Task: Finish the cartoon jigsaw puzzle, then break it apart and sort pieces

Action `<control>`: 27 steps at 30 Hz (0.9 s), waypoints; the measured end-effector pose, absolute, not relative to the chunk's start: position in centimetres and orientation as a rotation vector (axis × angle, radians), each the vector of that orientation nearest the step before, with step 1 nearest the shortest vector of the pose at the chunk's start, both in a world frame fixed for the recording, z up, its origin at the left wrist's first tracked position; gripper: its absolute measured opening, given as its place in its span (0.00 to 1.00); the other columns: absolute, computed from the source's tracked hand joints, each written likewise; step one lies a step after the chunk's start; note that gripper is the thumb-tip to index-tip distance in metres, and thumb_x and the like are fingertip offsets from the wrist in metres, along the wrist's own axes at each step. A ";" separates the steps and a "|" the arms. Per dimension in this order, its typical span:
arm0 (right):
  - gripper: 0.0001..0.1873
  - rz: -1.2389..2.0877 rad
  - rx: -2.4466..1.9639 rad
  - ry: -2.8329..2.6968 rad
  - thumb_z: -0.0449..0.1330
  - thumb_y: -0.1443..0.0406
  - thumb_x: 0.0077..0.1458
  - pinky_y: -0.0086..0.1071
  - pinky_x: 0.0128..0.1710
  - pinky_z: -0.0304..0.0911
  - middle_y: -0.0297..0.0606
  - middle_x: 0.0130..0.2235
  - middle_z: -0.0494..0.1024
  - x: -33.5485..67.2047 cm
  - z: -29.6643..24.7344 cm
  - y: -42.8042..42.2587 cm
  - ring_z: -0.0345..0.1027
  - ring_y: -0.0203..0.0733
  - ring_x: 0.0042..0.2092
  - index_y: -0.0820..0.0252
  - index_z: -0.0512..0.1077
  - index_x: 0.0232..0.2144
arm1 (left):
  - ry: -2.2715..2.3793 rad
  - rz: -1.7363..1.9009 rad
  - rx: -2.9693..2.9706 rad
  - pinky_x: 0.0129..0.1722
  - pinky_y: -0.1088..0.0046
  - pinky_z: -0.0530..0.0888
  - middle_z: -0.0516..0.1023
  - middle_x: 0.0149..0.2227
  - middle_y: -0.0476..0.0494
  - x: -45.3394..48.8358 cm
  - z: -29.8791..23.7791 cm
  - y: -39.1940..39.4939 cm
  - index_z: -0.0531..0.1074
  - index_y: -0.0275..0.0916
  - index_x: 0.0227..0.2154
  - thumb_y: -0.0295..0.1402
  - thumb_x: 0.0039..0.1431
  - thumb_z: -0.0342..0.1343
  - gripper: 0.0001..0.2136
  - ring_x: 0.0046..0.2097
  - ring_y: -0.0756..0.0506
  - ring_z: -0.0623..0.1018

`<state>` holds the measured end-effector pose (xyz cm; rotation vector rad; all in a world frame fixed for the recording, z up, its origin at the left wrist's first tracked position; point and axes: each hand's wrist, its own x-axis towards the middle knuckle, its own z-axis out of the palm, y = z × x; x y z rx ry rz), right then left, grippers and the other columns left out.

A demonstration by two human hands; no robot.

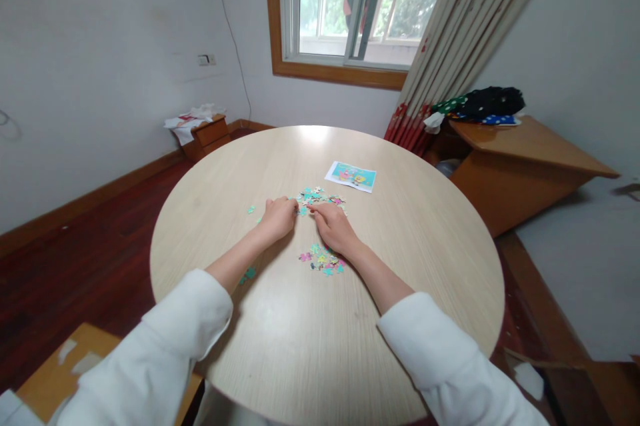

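Both hands work over a round wooden table (425, 233) with jigsaw puzzle pieces on it. The left hand (281, 218) has its fingers curled at the left edge of the far pile of pieces (315, 195); the right hand (334, 225) reaches fingers to that pile's near side. Whether either grips a piece is too small to tell. A second pile of pieces (327, 266), pink, yellow and turquoise, lies nearer the person, between the forearms. Beyond the far pile lies a printed picture sheet (352, 176), mostly turquoise, below a sliding window (325, 19) and a flowered curtain (450, 46)
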<state>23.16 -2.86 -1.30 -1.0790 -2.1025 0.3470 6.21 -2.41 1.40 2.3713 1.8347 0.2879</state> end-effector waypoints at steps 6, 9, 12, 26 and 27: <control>0.16 0.349 -1.101 -2.079 0.49 0.69 0.58 0.41 0.48 0.60 0.43 0.42 0.77 23.3 -1.4 -2.6 0.68 0.43 0.45 0.59 0.73 0.42 | 1.856 0.399 2.219 0.45 0.64 0.64 0.76 0.42 0.37 5.7 0.4 -1.7 0.64 0.36 0.48 0.25 0.55 0.48 0.16 0.46 0.40 0.74; 0.15 0.355 -1.116 -2.068 0.49 0.69 0.57 0.41 0.48 0.60 0.44 0.42 0.77 23.4 -1.4 -2.5 0.68 0.44 0.44 0.60 0.74 0.42 | 1.824 0.450 2.192 0.44 0.66 0.65 0.77 0.41 0.39 5.6 0.4 -1.9 0.67 0.36 0.44 0.25 0.55 0.49 0.13 0.45 0.42 0.74; 0.15 0.345 -1.136 -2.050 0.49 0.69 0.57 0.42 0.48 0.61 0.43 0.42 0.78 23.7 -1.4 -2.3 0.68 0.44 0.44 0.59 0.74 0.41 | 1.780 0.448 2.198 0.41 0.67 0.65 0.77 0.38 0.40 5.7 1.0 -2.2 0.71 0.37 0.33 0.27 0.54 0.50 0.06 0.42 0.43 0.74; 0.18 0.186 -1.159 -2.372 0.51 0.71 0.56 0.47 0.52 0.52 0.45 0.51 0.69 23.1 -1.2 -2.9 0.57 0.48 0.54 0.56 0.72 0.47 | 1.434 0.268 2.019 0.27 0.75 0.60 0.67 0.18 0.52 6.2 1.5 -4.1 0.67 0.37 0.18 0.32 0.45 0.56 0.06 0.25 0.50 0.67; 0.17 0.188 -1.166 -2.379 0.51 0.71 0.56 0.47 0.52 0.52 0.45 0.51 0.69 23.1 -1.1 -3.0 0.56 0.49 0.54 0.56 0.72 0.46 | 1.498 0.263 2.059 0.26 0.74 0.60 0.67 0.18 0.52 6.3 1.5 -4.3 0.67 0.37 0.18 0.34 0.44 0.57 0.07 0.25 0.50 0.67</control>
